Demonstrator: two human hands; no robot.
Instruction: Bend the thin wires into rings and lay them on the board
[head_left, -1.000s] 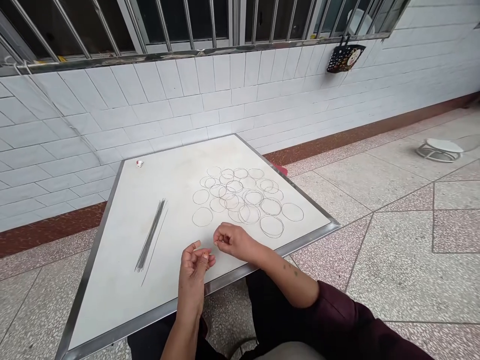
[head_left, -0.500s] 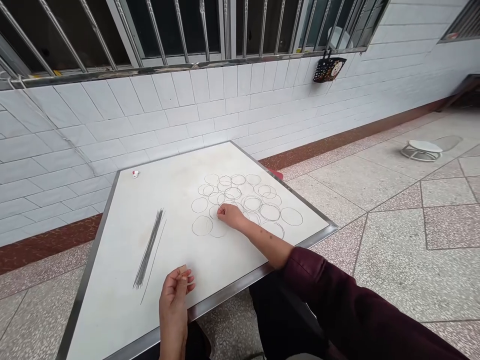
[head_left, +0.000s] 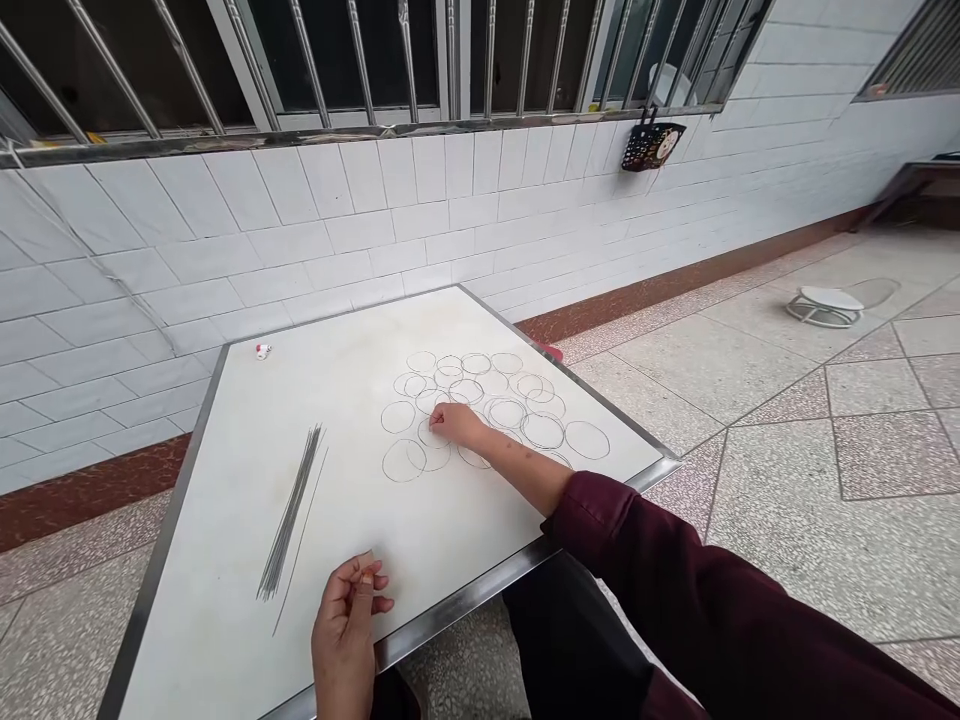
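Observation:
Thin wire rings (head_left: 587,440), many overlapping, lie across the right half of a white table (head_left: 352,390). Over their near-left part is my right hand (head_left: 456,424), fingertips pinched together among the ring outlines; whether a ring is between them is too fine to tell. My left hand (head_left: 350,605) is palm up by the table's near edge, thumb pressed against curled fingers; anything held there is too small to make out. To its left lies a bundle of straight thin wires (head_left: 291,515), with a single wire (head_left: 301,538) apart beside it.
A small red-and-white object (head_left: 262,351) sits at the table's far left corner. A metal rim (head_left: 465,598) edges the table. Behind stands a white tiled wall (head_left: 360,235) with a barred window and a hanging black bag (head_left: 651,146). A low white stool (head_left: 825,305) is on the floor at right.
The view has shifted slightly. My right hand stays over the rings in nearly the same pinched pose, and my left hand keeps its curled pose. The rings and wires look unchanged.

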